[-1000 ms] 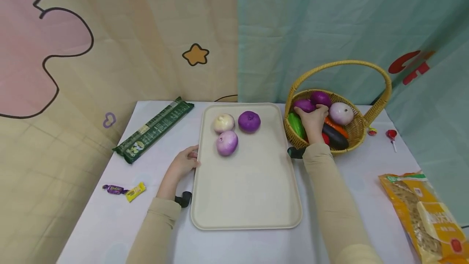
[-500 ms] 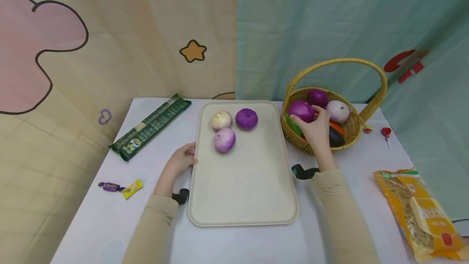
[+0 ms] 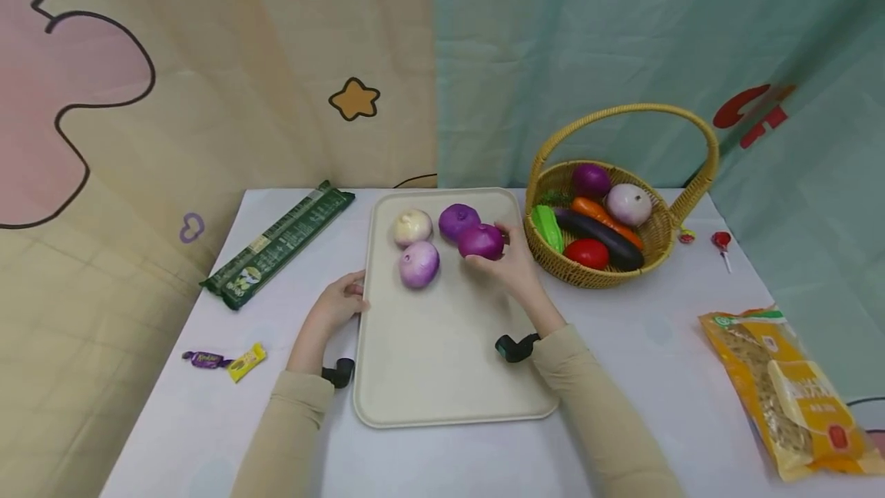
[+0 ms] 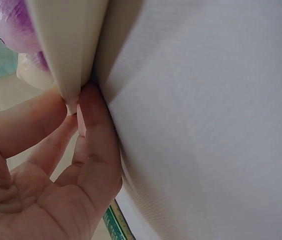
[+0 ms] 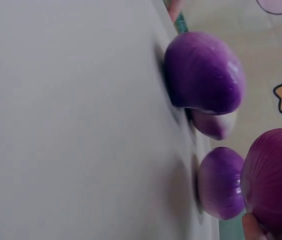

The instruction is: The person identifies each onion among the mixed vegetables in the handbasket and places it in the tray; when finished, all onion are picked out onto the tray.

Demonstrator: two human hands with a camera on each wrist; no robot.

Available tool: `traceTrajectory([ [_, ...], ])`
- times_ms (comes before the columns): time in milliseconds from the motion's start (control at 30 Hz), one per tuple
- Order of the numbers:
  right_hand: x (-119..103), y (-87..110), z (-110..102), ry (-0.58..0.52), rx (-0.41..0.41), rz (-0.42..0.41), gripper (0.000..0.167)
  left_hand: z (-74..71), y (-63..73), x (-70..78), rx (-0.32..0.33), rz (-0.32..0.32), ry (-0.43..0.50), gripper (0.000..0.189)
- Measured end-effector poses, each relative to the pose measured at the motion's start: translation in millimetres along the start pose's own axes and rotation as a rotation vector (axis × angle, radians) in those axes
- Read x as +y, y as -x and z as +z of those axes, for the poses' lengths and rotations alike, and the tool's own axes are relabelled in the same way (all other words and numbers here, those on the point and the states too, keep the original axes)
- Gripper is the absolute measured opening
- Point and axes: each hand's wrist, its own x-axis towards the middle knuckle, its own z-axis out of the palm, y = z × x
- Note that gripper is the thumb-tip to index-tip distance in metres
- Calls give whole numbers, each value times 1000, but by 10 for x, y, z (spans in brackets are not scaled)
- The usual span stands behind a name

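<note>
My right hand (image 3: 515,271) grips a dark purple onion (image 3: 482,241) over the upper right of the beige tray (image 3: 449,363). In the right wrist view this onion (image 5: 270,175) appears raised off the tray, fingertips at its sides. Close behind it sits another purple onion (image 3: 456,220). To the left lie a pale onion (image 3: 412,227) and a light purple onion (image 3: 419,264). With thumb above and fingers beneath, my left hand (image 4: 46,185) pinches the tray's left rim (image 4: 73,45).
Right of the tray stands a wicker basket (image 3: 568,277) with an eggplant (image 3: 601,238), a tomato (image 3: 588,253) and other vegetables. A green packet (image 3: 280,244) and two candies (image 3: 224,361) lie left. A lollipop (image 3: 722,241) and an orange bag (image 3: 788,398) lie right.
My right hand has lifted the purple onion out of the basket and carried it left over the tray. My left hand stays at the tray's rim.
</note>
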Motion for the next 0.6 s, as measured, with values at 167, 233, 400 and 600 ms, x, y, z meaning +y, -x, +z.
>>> traceTrajectory([
  [167,86,-71,216,67,-56,28,83,4,-3,-34,5,-8,5,64],
  [233,104,-92,273,77,-68,30,80,3,-4,-42,6,-4,4,64],
  [400,145,-130,352,69,-56,29,78,2,-15,-49,2,0,2,64],
  [600,181,-134,372,86,-55,45,83,2,-17,-31,2,-4,-8,64],
])
